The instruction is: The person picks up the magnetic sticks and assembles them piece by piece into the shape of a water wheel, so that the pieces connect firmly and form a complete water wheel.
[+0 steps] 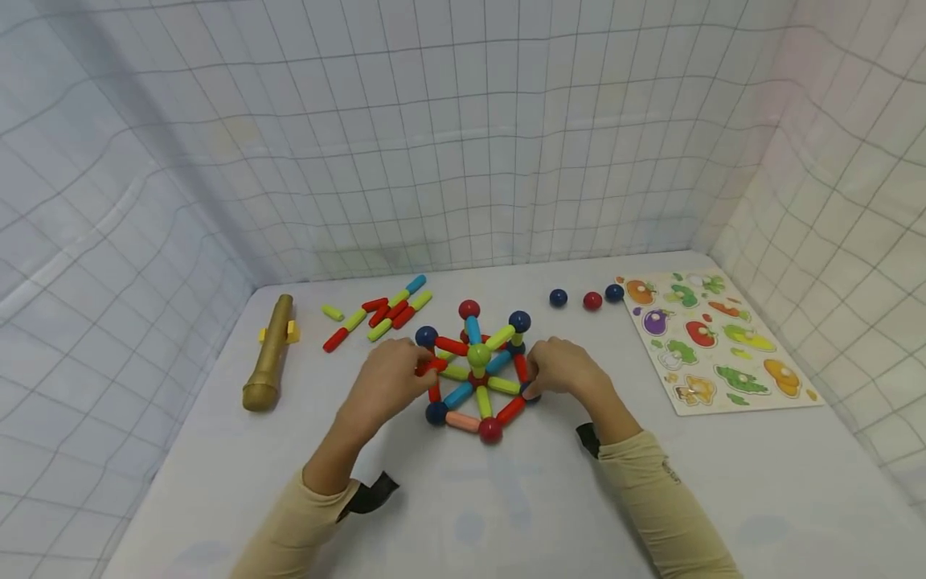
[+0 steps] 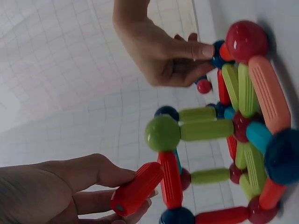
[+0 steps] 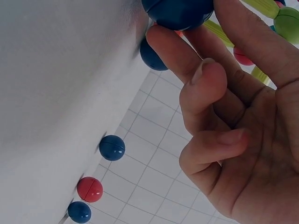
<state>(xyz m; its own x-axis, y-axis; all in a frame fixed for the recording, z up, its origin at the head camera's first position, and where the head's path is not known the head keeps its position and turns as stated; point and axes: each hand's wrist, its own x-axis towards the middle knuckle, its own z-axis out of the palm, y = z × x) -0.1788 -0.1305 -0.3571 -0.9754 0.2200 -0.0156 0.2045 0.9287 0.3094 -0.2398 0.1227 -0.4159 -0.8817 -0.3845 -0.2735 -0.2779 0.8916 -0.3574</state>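
A structure of coloured balls and rods stands on the table, its base a spoked ring around a red centre ball. A green ball (image 1: 479,355) tops its middle post. Left of it, my left hand (image 1: 387,382) pinches a loose red rod (image 2: 138,189) between thumb and fingers, close to a standing red rod (image 2: 171,179) in the left wrist view. On the right side, my right hand (image 1: 567,368) pinches a dark blue ball (image 3: 180,11) at a corner of the base ring. A salmon rod (image 1: 463,420) and a red ball (image 1: 490,430) form the near edge.
Several loose rods (image 1: 379,318) lie at the back left, beside a gold tube-shaped object (image 1: 269,354). Loose blue and red balls (image 1: 592,301) sit at the back right. A vegetable puzzle board (image 1: 680,322) lies at the right. White gridded sheets surround the table.
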